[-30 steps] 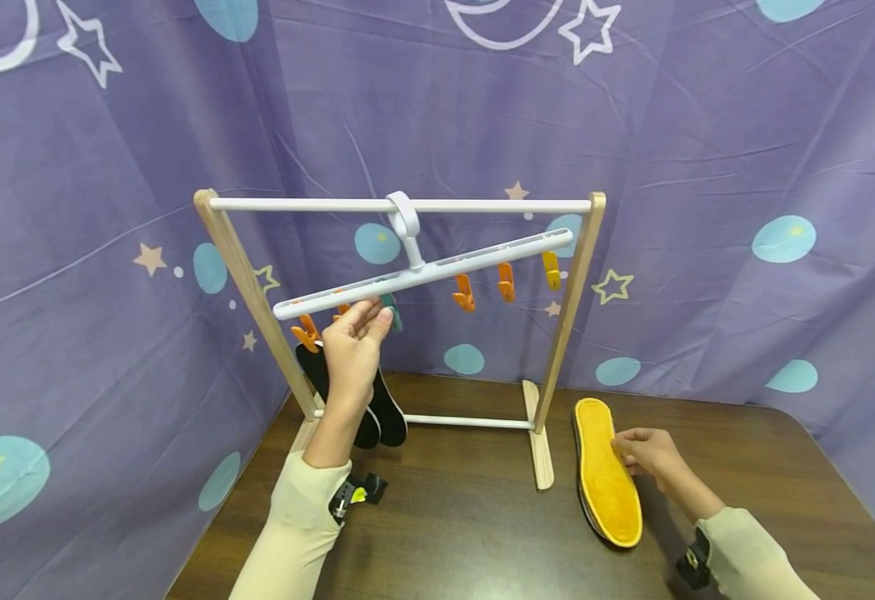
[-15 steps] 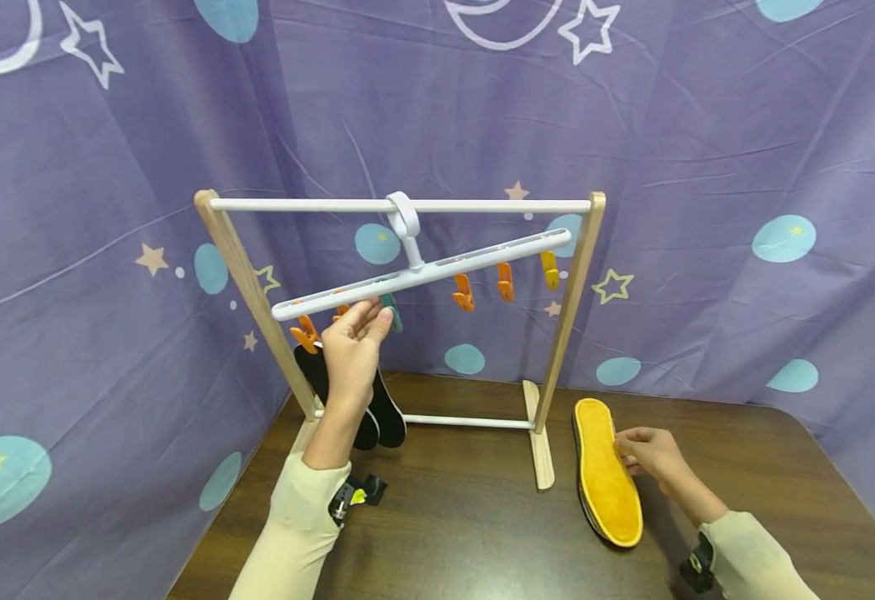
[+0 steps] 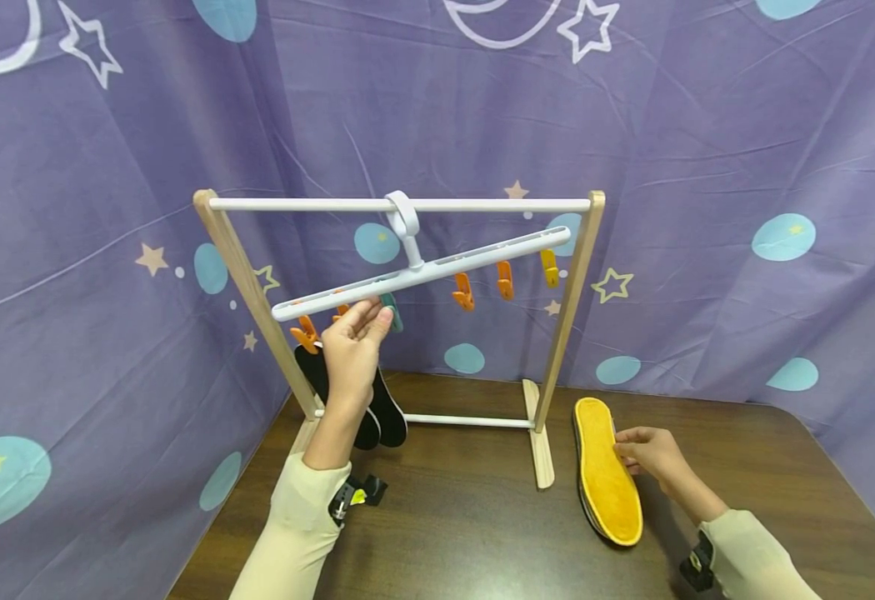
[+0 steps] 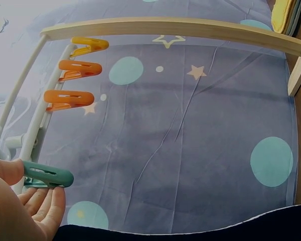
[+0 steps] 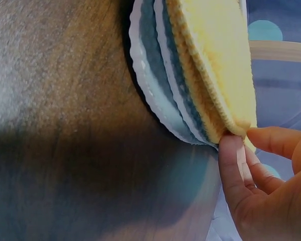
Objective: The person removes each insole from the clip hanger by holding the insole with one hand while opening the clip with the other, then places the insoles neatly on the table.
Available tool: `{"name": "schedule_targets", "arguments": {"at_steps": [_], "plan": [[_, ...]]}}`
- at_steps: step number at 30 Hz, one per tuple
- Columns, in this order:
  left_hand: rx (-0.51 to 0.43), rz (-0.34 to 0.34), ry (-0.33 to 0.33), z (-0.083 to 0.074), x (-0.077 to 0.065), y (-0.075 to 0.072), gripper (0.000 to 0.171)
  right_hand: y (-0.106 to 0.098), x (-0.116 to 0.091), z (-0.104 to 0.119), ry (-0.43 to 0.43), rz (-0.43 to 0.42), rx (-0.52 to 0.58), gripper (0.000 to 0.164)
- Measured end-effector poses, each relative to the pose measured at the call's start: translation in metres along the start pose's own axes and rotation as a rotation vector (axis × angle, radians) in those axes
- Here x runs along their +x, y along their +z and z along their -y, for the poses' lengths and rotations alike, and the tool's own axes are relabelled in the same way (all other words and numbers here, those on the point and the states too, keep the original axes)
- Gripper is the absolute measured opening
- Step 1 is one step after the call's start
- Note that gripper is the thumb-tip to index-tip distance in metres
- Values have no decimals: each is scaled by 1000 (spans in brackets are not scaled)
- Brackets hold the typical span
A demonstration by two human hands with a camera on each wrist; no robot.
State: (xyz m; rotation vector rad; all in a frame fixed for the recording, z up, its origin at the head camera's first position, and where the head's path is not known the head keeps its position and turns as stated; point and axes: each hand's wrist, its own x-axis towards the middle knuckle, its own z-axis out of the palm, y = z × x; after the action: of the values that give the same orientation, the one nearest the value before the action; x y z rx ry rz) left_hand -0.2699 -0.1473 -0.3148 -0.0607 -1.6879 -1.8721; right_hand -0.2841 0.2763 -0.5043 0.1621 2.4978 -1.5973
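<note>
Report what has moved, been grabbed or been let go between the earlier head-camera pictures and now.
Nothing has visibly moved, been grabbed or been released. The left hand still pinches the green clothespin, the right hand the yellow insole; the white hanger remains tilted on the rack.

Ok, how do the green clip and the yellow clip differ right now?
The left hand pinches the green clip; no hand touches the yellow clip. In the head view, the green clip is near the middle of the white hanger, the yellow clip by its right end. Both sit under the hanger.
</note>
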Motion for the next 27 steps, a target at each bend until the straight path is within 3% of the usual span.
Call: {"name": "schedule_targets", "arguments": {"at_steps": [27], "plan": [[-60, -5, -3, 1, -5, -1, 36, -1, 0, 1, 14, 8, -17, 31]]}}
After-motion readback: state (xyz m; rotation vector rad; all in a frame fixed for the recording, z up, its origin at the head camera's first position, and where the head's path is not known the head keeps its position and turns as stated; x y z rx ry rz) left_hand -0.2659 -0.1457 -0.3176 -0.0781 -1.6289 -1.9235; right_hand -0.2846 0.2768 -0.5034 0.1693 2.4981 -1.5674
